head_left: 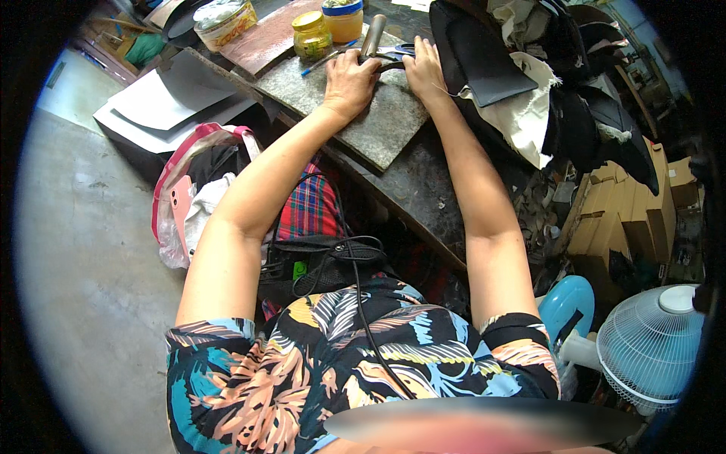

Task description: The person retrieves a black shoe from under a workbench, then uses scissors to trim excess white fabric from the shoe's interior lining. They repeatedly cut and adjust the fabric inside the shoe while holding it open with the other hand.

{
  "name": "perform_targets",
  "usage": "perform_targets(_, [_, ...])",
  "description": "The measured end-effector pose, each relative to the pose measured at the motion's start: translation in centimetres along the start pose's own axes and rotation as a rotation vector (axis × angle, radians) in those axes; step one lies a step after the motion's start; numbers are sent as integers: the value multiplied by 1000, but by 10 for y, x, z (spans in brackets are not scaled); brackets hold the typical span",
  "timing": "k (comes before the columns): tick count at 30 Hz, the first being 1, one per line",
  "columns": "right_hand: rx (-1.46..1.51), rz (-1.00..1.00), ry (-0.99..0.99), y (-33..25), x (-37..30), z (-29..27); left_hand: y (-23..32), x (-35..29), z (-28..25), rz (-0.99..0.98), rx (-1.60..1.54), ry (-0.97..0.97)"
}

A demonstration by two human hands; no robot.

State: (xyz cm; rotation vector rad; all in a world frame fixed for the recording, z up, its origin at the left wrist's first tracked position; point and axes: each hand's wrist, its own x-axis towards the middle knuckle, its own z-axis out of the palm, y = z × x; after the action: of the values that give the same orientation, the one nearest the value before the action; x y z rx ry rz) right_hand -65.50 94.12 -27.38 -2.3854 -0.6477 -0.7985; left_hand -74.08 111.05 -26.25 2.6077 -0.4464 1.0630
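Both my hands are over a grey stone slab (393, 121) on the dark workbench. Between them runs a narrow, curved black strip (392, 66), possibly leather or fabric. The fingers of my left hand (351, 82) are curled at the strip's left end. My right hand (425, 74) pinches its right end with the thumb, the other fingers reaching forward. Just beyond the strip lie blue-handled scissors (404, 50). A brownish cylindrical tool (373, 35) stands out past my left fingers. A thin blue pen-like stick (318, 68) rests left of that hand.
A yellow jar (311, 36) and a blue-lidded tub (343, 21) stand behind the slab. Black pieces (491, 68) and frayed cream cloth (522, 113) crowd the right. White sheets (170, 94) lie left. A pink-rimmed bag (161, 200) sits below; a fan (650, 344) and cartons (624, 204) stand right.
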Motion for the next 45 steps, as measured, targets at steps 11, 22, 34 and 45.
perform_targets(11, [-215,49,-264,-58,-74,-88,3,4,-2,99,-6,-128])
perform_targets(22, [-70,330,-295,-56,-183,-198,-3,8,6,-6,-71,-208])
perform_targets(34, [-81,213,-201,-48,-195,-188,-42,11,-43,-91,461,-410])
perform_targets(45, [-56,204,-180,-46,-198,-190,-63,19,-86,-208,488,-686])
